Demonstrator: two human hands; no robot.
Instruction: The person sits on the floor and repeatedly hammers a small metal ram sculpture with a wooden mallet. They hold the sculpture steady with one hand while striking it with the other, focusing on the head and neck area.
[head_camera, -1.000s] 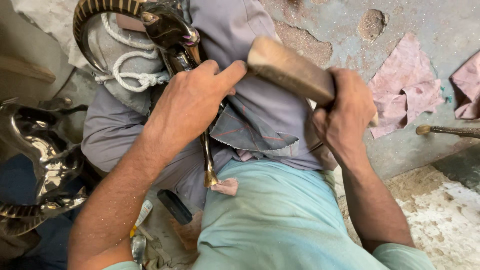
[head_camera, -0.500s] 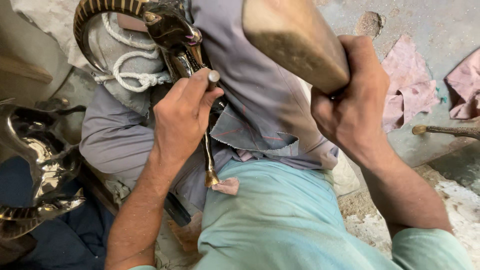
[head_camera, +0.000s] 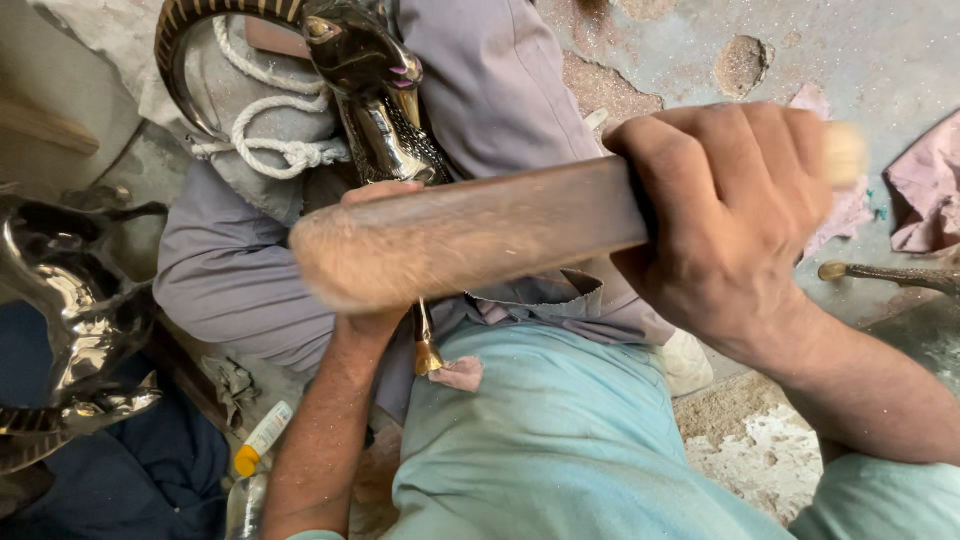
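Wooden mallet (head_camera: 470, 235) gripped in right hand (head_camera: 735, 215), blurred over metal figure (head_camera: 375, 100); left hand (head_camera: 375, 195) mostly hidden, grip unclear.

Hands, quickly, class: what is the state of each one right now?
Left hand: mostly hidden behind the wooden block; grip cannot be told.
Right hand: closed around the wooden block's end.

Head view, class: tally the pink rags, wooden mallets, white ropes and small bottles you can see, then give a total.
Pink rags: 3
Wooden mallet: 1
White rope: 1
Small bottle: 1
Total: 6
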